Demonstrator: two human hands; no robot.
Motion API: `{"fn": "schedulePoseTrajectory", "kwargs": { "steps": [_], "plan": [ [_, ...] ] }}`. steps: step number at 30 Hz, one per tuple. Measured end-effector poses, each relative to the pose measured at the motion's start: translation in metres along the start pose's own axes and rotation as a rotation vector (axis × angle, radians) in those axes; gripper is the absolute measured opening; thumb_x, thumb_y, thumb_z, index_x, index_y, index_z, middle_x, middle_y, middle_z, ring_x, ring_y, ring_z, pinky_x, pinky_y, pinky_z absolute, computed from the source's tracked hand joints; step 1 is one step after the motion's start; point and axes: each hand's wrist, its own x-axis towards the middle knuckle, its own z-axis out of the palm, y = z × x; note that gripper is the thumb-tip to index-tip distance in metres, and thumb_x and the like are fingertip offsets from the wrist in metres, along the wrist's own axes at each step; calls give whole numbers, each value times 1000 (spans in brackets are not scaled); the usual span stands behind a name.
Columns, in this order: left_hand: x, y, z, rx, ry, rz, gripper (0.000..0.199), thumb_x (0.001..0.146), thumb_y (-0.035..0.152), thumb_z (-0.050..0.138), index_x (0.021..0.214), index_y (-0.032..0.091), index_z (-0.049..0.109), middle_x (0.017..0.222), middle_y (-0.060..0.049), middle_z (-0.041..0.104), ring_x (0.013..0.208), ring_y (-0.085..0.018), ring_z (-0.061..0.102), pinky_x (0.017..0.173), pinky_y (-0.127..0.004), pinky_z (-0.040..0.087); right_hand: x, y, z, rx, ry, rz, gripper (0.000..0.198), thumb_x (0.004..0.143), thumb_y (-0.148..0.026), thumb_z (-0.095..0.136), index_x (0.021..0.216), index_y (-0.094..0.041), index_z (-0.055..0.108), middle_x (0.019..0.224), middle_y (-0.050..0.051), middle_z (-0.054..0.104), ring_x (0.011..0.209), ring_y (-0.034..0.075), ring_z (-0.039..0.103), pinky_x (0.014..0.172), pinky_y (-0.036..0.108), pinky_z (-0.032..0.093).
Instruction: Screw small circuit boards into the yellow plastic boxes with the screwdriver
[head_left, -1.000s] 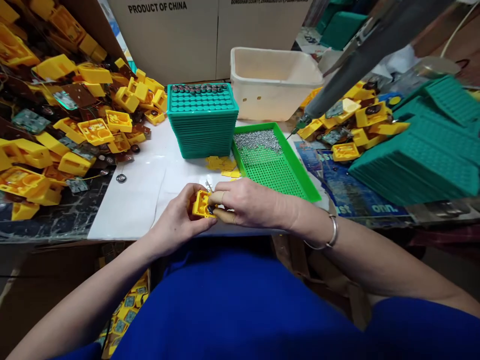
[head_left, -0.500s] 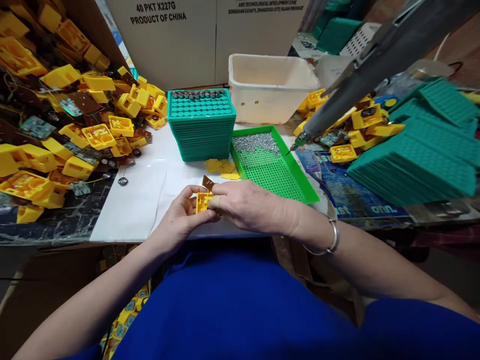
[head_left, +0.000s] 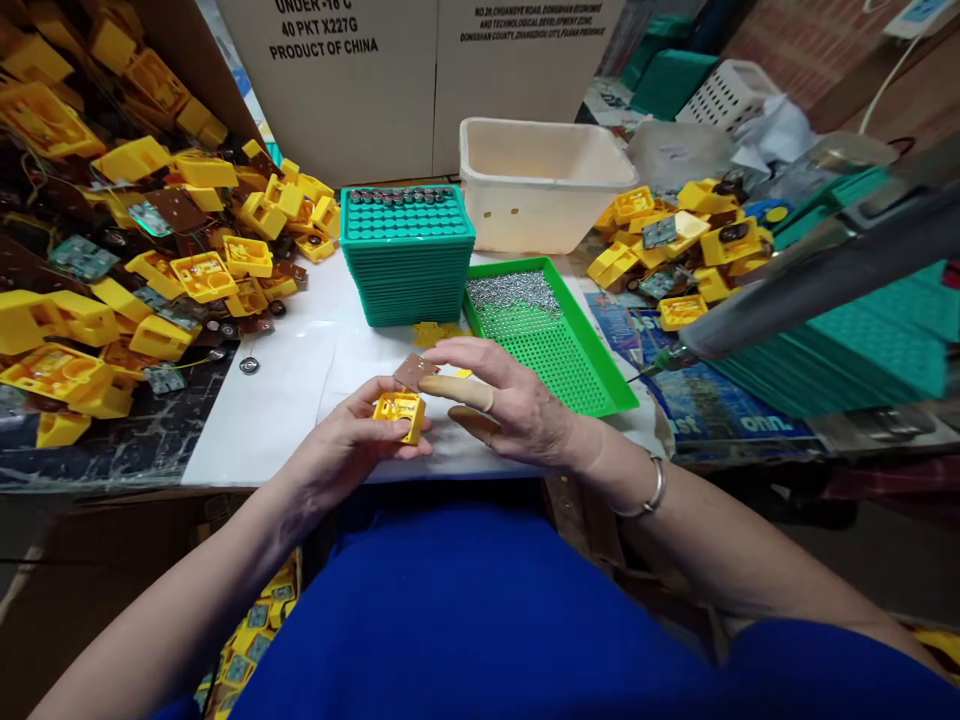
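My left hand (head_left: 352,430) is closed around a small yellow plastic housing (head_left: 397,408), its open side up with small parts inside. A brown circuit board (head_left: 415,371) sticks up at the housing's far edge. Just right of these, my right hand (head_left: 514,405) has its fingers apart, with pale finger cots on two of them. One fingertip is close to the brown board; whether it touches I cannot tell. Beyond the right hand lies a green tray (head_left: 525,345) with many small silvery screws (head_left: 517,290) heaped at its far end.
A grey power screwdriver (head_left: 787,280) hangs at the right, its bit near the tray's corner. Stacked teal trays (head_left: 409,260) and a translucent bin (head_left: 540,205) stand behind. Yellow housings (head_left: 75,380) with wired boards pile up at left, more housings (head_left: 686,240) at right. A loose round part (head_left: 250,366) lies on the white sheet.
My right hand has come off the yellow housing and opened, moving slightly right. The brown board has tipped to show its face. The screwdriver has swung right and towards me.
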Motion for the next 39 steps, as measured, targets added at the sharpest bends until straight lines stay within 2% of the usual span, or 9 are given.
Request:
{"fn": "schedulePoseTrajectory", "kwargs": {
  "steps": [2, 4, 6, 10, 14, 23, 29, 36, 39],
  "plan": [
    [-3, 4, -3, 26, -156, -127, 36, 66, 18, 78, 98, 21, 63, 87, -4, 74, 64, -19, 73, 53, -23, 55, 3, 5, -4, -87, -74, -135, 31, 96, -14, 46, 124, -18, 57, 132, 12, 60, 136, 21, 45, 108, 46, 47],
    [-7, 5, -5, 70, -245, -193, 38, 67, 21, 78, 103, 22, 65, 93, -6, 74, 60, -20, 73, 48, -22, 54, 6, 7, -7, -128, -134, -220, 29, 97, -13, 43, 122, -16, 58, 126, 11, 64, 128, 19, 54, 103, 40, 52],
    [-9, 3, -4, 119, -216, -149, 41, 70, 20, 77, 108, 24, 64, 94, -4, 73, 63, -20, 73, 50, -23, 55, 8, 5, -9, -128, -142, -237, 29, 98, -14, 43, 123, -14, 56, 116, 11, 69, 110, 16, 65, 91, 32, 58],
    [-7, -7, 2, 210, 0, 119, 32, 75, 21, 77, 103, 22, 60, 89, -1, 71, 75, -17, 73, 63, -24, 57, 5, -4, -4, -99, -22, -119, 27, 97, -15, 46, 122, -10, 53, 90, 7, 74, 81, 13, 71, 71, 24, 59],
    [2, -16, 9, 128, 149, 270, 32, 73, 24, 79, 97, 20, 57, 90, 0, 71, 76, -14, 70, 68, -25, 57, 0, -18, 9, -101, 113, -16, 19, 96, -19, 49, 113, -12, 56, 86, 7, 74, 79, 11, 71, 71, 22, 58],
    [-1, -6, 10, 47, -20, 170, 39, 76, 26, 76, 111, 21, 60, 102, -6, 74, 96, -19, 70, 83, -27, 54, -15, -28, 14, -152, 154, -12, 29, 91, -14, 54, 120, -12, 56, 92, 10, 75, 85, 14, 72, 73, 26, 61],
    [1, -6, 12, 75, 2, 164, 41, 75, 29, 79, 108, 21, 57, 94, -5, 75, 91, -20, 72, 83, -30, 53, -17, -28, 11, -193, 123, -197, 37, 94, -13, 40, 128, -13, 56, 101, 14, 74, 87, 19, 71, 70, 32, 62],
    [3, -9, 15, 96, 16, 198, 42, 74, 20, 77, 109, 22, 54, 93, -4, 75, 88, -21, 72, 79, -31, 54, -16, -30, 9, -175, 142, -288, 26, 94, -12, 40, 105, -9, 64, 96, 16, 74, 86, 19, 72, 76, 32, 62],
    [1, -11, 14, 131, 22, 247, 34, 79, 23, 73, 109, 22, 58, 96, -4, 74, 90, -20, 70, 80, -30, 53, -16, -33, 9, -147, 142, -218, 21, 93, -12, 45, 104, -10, 64, 95, 13, 74, 85, 17, 70, 73, 29, 61]
  ]
}}
